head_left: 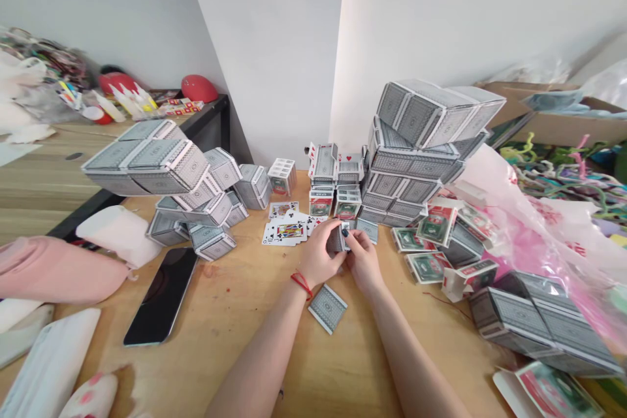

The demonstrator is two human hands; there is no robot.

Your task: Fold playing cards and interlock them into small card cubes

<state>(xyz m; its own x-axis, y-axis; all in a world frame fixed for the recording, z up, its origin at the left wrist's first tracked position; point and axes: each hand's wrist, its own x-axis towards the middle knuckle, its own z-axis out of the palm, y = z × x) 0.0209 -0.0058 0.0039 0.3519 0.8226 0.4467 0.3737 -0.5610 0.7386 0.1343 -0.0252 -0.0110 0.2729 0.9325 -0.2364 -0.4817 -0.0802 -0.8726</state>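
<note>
My left hand [319,253] curls round a grey-backed playing card piece [336,240] at the table's middle. Fingers of my right hand [361,260] pinch its right edge; whether it is one card or several folded together I cannot tell. Below my wrists a square-looking grey-backed folded card [328,308] lies on the wooden table. Face-up playing cards [290,231] are spread just left of my hands. Behind them stand card boxes [321,201] with grey-backed blocks on top. Another grey-backed card [367,230] lies partly behind my right hand.
Stacked grey card blocks rise at left [147,160] and right [409,163]. A black phone [161,297] lies left, near a pink pouch [63,268]. Loose card boxes [435,225], more blocks [543,326] and pink plastic [519,209] crowd the right side. A wall [274,65] closes the back.
</note>
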